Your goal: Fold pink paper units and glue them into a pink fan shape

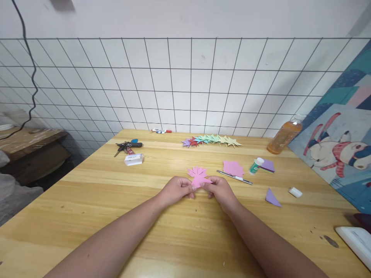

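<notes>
A pink paper cutout (199, 177) with a spiky, leaf-like outline is held up just above the wooden table. My left hand (178, 189) pinches its lower left edge between thumb and fingers. On the other side, my right hand (219, 190) grips the lower right edge in the same way. Just beyond my right hand lie a slim pen-like tool (234, 177) and a stack of pink paper (233, 168). Farther back, a row of folded paper leaves (213, 140) runs from purple and red through blue and green to yellow.
Right of the pink stack are a glue stick (256, 166), purple paper (268, 165), a folded purple piece (273, 197) and a white eraser (295, 192). An orange drink bottle (285, 135) leans at the back right. Keys (127, 146), a small white box (133, 159) and markers (161, 131) lie left.
</notes>
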Tool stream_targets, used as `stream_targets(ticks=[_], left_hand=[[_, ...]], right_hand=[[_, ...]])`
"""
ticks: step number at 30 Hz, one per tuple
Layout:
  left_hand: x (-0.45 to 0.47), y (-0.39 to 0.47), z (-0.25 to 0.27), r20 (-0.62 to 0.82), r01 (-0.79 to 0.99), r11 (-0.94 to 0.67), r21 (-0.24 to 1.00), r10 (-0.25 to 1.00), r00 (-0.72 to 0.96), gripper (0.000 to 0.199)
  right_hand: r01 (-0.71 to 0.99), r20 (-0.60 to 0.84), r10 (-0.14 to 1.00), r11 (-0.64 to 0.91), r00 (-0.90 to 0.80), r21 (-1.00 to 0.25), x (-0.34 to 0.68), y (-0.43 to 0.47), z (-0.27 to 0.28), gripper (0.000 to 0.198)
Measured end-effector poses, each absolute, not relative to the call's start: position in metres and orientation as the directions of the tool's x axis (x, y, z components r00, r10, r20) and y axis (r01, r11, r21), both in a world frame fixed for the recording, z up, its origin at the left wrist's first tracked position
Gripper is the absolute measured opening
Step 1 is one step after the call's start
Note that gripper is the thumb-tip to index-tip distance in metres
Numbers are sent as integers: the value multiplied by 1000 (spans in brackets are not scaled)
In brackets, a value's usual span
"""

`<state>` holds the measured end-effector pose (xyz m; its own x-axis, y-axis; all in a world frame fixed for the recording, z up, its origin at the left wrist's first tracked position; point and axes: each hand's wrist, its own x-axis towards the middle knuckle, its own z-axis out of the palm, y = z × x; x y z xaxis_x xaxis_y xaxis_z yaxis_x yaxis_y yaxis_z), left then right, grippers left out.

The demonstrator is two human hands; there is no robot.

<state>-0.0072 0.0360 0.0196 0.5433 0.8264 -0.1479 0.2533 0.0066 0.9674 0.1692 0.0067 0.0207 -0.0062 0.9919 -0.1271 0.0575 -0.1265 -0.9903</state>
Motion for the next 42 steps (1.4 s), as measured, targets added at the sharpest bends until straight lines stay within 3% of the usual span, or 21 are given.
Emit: stream_targets(ticks=[12,27,34,42], left_hand=[[-9,38,17,-156,280,11,960,851,501,34],[-12,41,9,-99,312,-53,949,887,451,36],[-21,46,9,19,453,-225,862,910,415,35],[-21,47,10,3,369,-184,911,898,441,45]], right_hand=[[-5,-126,992,-126,-9,-992,175,12,16,22],[107,-128,990,-134,64,-985,180,15,13,29],[38,-165,985,-163,-57,-986,183,13,12,27],[69,-153,988,-156,36,-985,180,15,9,29]])
